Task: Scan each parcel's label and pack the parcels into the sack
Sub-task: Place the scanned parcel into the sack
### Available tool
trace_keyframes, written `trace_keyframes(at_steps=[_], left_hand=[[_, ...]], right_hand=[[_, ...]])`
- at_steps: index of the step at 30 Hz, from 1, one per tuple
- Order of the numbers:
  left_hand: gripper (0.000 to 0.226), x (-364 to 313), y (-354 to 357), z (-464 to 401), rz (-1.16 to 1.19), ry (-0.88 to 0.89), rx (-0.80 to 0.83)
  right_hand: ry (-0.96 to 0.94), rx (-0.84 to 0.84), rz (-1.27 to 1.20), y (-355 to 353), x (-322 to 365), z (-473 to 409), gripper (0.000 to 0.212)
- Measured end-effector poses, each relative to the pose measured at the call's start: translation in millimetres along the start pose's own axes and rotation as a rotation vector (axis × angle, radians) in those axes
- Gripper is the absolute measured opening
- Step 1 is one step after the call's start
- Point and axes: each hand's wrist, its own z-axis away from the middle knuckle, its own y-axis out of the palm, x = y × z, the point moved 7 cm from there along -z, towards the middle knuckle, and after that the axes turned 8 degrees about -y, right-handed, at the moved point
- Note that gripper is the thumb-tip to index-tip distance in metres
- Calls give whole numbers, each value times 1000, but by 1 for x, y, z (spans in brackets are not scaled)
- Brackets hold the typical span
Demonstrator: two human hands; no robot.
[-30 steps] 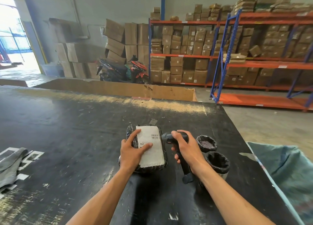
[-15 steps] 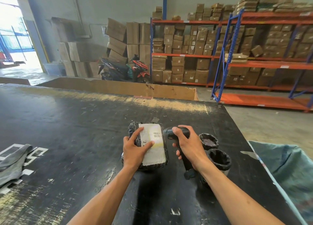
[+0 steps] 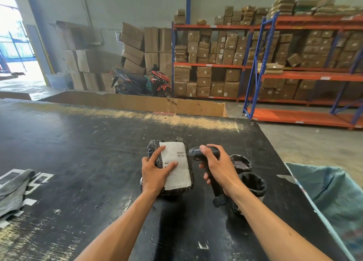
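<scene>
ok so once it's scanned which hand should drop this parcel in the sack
Left hand: it already holds the parcel. The right hand grips the scanner, though the sack lies on the right.

Warehouse: pallet racking (image 3: 263, 76) stacked with cartons (image 3: 204, 72), probably loading door (image 3: 17, 44) left.
</scene>
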Motion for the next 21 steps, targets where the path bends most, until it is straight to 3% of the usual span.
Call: trace_keyframes(at_steps=[5, 16, 21], left_hand=[[66, 2, -7, -4, 10, -30, -21], [64, 13, -42, -7, 57, -97, -121], [67, 20, -52, -2, 47, -103, -148]], right_hand=[[31, -14, 10, -1, -17, 2, 49], [332, 61, 261, 28, -131, 62, 55], [354, 81, 276, 33, -146, 68, 51]])
